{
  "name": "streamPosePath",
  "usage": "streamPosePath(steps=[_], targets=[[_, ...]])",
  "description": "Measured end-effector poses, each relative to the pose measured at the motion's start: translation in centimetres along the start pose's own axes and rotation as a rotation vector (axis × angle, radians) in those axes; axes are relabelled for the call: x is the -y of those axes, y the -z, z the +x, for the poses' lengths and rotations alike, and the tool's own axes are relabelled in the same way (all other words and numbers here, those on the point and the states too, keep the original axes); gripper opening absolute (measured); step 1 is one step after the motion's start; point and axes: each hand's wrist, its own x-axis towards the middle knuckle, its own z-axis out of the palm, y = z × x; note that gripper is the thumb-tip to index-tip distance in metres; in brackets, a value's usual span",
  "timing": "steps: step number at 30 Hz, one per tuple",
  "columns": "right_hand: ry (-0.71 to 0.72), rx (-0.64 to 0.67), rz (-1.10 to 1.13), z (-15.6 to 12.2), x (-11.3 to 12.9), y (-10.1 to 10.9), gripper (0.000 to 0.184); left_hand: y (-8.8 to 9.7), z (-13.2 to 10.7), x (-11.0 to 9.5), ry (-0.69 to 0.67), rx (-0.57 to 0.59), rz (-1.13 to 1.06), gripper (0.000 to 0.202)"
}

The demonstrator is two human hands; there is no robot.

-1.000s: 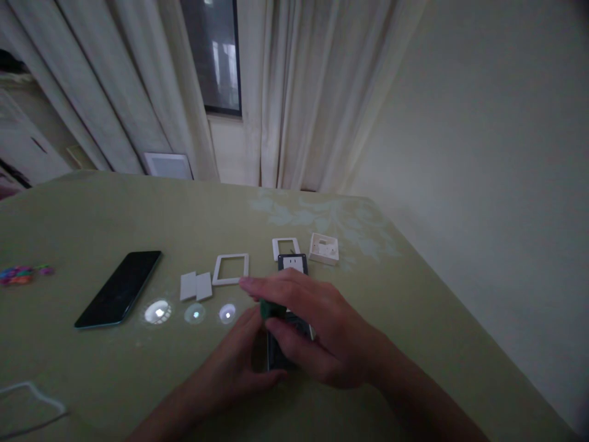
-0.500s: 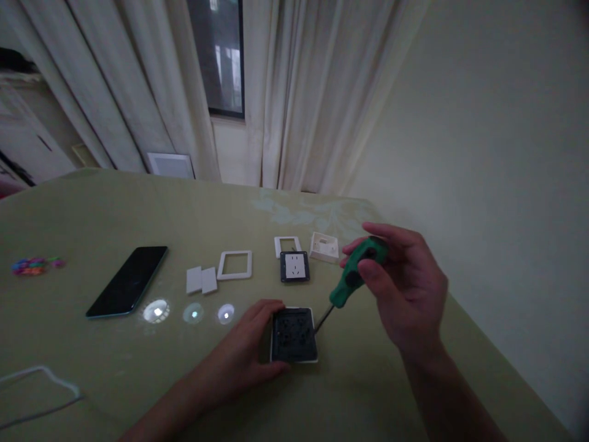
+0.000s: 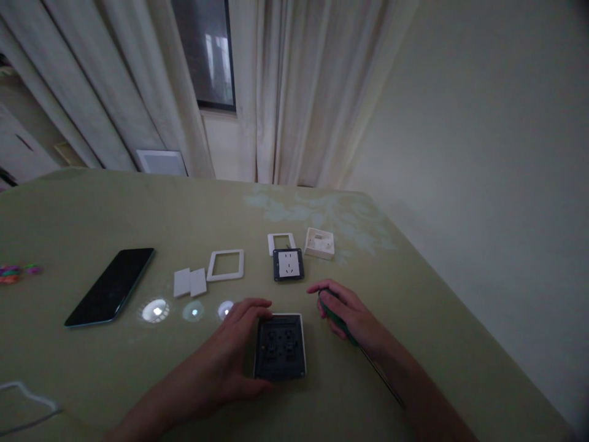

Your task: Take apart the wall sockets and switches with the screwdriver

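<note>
My left hand [image 3: 239,347] grips the left side of a square switch module [image 3: 280,347], black inside with a thin white rim, tilted near the table's front. In my right hand [image 3: 352,316] is a screwdriver [image 3: 341,325] with a green handle; its shaft points back toward me, along my forearm, away from the module. Beyond my hands lies a wall socket [image 3: 289,264] with a white face and dark frame, overlapping a white frame [image 3: 270,244]. A cream back box [image 3: 319,243] stands to the right of them.
Left of the socket lie another white frame [image 3: 241,264] and two white plates [image 3: 182,283]. A black phone [image 3: 113,285] rests farther left, near colourful small items [image 3: 10,273]. A white cable [image 3: 27,393] is at the lower left. A wall [image 3: 497,184] borders the table's right side.
My right hand has drawn the screwdriver away from the module's edge and lowered, turning the shaft back toward me. The module has come slightly nearer in my left hand. The view has shifted a little.
</note>
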Motion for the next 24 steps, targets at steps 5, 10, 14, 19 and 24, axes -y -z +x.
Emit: streamPosePath(steps=[5, 10, 14, 19, 24], targets=[[0.025, 0.178, -0.278, -1.3, 0.7, -0.2, 0.07, -0.2, 0.1, 0.6, 0.016, -0.01, -0.097, 0.089], [0.083, 0.192, -0.504, -2.4, 0.8, -2.0, 0.098, -0.4, -0.1, 1.9, 0.064, -0.012, -0.217, 0.092], [0.121, 0.176, -0.709, -2.5, 0.6, -3.3, 0.114, -0.5, -0.3, 1.9, 0.028, -0.049, -0.197, 0.092], [0.125, 0.196, -0.793, -2.4, 0.3, -3.5, 0.107, -0.4, -0.5, 1.4, -0.004, -0.104, -0.122, 0.091], [0.171, 0.171, -0.803, -2.4, 0.3, -3.4, 0.091, -0.1, -0.7, 1.3, -0.033, -0.106, -0.081, 0.091]])
